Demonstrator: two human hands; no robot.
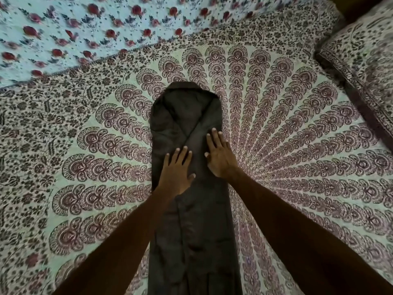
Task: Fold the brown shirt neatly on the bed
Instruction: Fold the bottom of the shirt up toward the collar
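Left hand [177, 169] and right hand [220, 159] flat, fingers straight, pressing brown shirt [187, 116] lying as narrow strip mid-bed [297, 135]; sides in, likely next: lift hem, fold toward collar.

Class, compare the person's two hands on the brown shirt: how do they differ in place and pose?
The right hand reaches farther up the shirt than the left hand. The right hand lies at the shirt's right edge; the left hand lies within its left half. Both lie flat and open on the shirt.
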